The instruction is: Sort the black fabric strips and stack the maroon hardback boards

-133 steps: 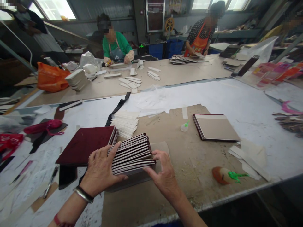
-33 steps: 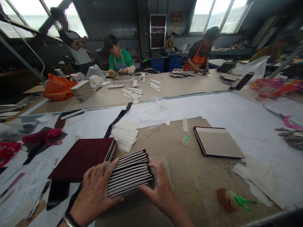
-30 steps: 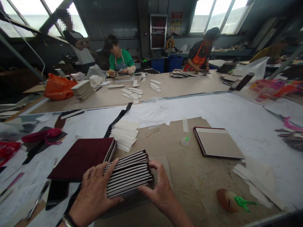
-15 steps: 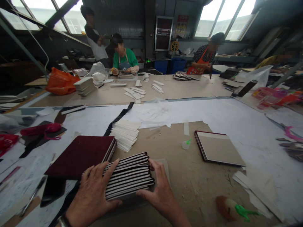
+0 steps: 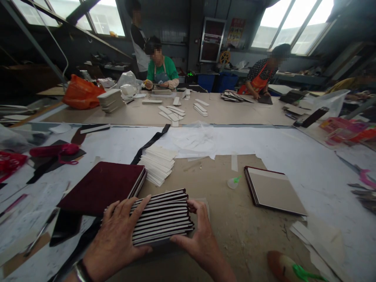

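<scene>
A fanned stack of thin dark-edged boards (image 5: pixel 163 217) stands on edge on the cardboard sheet (image 5: pixel 217 219) near the table's front. My left hand (image 5: pixel 117 239) presses flat against its left side, fingers stretched out along the top edges. My right hand (image 5: pixel 201 237) cups its right end, thumb under the front, fingers curled over the corner. Both hands squeeze the stack between them. A maroon velvet cover stack (image 5: pixel 102 187) lies just left of it.
A pile of white card strips (image 5: pixel 157 164) sits behind. A small glue bottle (image 5: pixel 233 182) and a flat grey-faced cover (image 5: pixel 273 190) lie to the right. An orange glue bottle (image 5: pixel 289 266) lies at the front right. Two seated workers and one standing person occupy the far table side.
The view has tilted up and shifted right. My hands stay clamped on the board stack, which now sits squarer and more even between them.
</scene>
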